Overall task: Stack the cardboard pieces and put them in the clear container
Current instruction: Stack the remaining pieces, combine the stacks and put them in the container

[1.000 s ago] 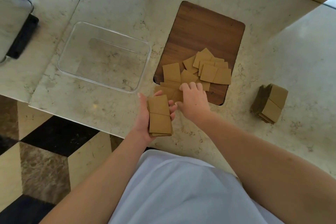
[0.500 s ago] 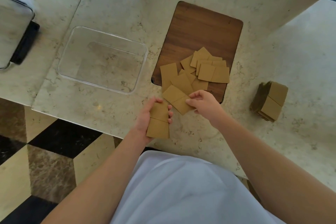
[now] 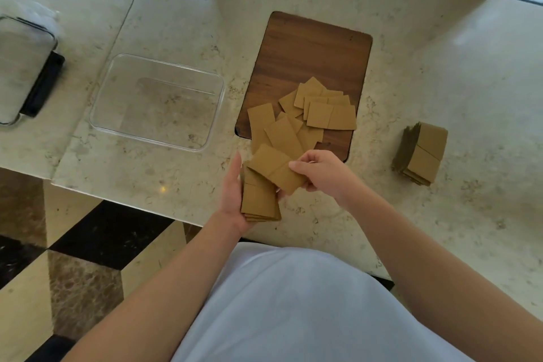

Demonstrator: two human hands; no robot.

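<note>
- Since a moment ago, the right hand (image 3: 324,175) has carried one cardboard piece (image 3: 276,167) off the board and over to the left hand (image 3: 235,194); the small stack (image 3: 258,200) in the left hand has not left its spot.
- A big pale stone worktop (image 3: 440,73) holds everything, and a checked floor (image 3: 73,258) shows below its edge.
- A person in a white top (image 3: 293,308) reaches both bare arms over the worktop.
- A clear container (image 3: 101,97) sits on the worktop to the left of a brown wooden board (image 3: 317,53). No cardboard is in it.
- At the far left edge sits a second clear box (image 3: 17,67) on something dark.
- Loose cardboard pieces (image 3: 326,110) lie in a messy pile on the near part of the board, some on top of others.
- A neat pile (image 3: 423,153) of cardboard sits on the worktop, well to the right of the board.
- The left hand's grip is closed around the small stack, with the thumb along its left side.
- The right hand's grip is pinched shut on the one piece, with fingertips (image 3: 293,166) on top. That piece lies tilted across the top of the small stack and touches it.
</note>
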